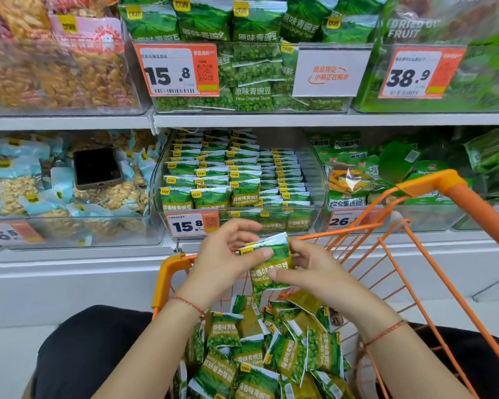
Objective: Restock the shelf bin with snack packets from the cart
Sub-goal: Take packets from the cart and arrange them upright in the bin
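Both my hands hold a small stack of green garlic pea packets (272, 262) above the orange cart (432, 188). My left hand (228, 254) grips the stack's top left with thumb across its face. My right hand (306, 269) pinches its lower right side. Below them, a loose heap of several identical packets (260, 355) lies in the cart basket. The clear shelf bin (314, 180) on the lower shelf, just beyond my hands, holds neat upright rows of the same packets (213, 180), with a gap at its right side.
A phone (97, 168) lies on peanut packs in the bin to the left. Bins of other green snacks stand to the right and on the upper shelf. The cart's orange handle (478, 208) crosses at right. My dark-clad knees flank the cart.
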